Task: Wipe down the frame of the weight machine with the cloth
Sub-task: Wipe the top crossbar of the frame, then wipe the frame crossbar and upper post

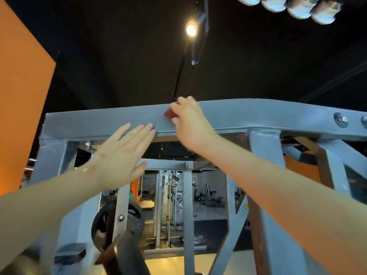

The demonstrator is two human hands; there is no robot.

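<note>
Wall [21, 92] in orange fills the left edge of my view, against a black ceiling. Lower left of centre, I see the left hand [119, 153] raised flat with its back to me. Its fingers are straight and close together, the thumb is out to the side, and it holds nothing. The fingertips lie over the lower edge of the frame [258, 114], but I cannot tell whether they touch it. Below that hand, at the bottom left of centre, a black plate [127, 217] hangs behind a grey upright.

The frame is grey painted steel. Its top beam runs across the middle of the picture from left to right, with uprights and braces dropping from it to the bottom edge.

At the centre, the cloth [170, 113] is red and lies against the front face of the beam. Only a corner shows, just left of the right hand [191, 124]. That hand is blurred, but it covers the rest of the cloth and grips it, with the fingers curled up over the beam's top edge.

Above it, near the top centre, a lamp [191, 29] glows on a dark rail. At the right end of the beam sits a bolt [340, 120].
</note>
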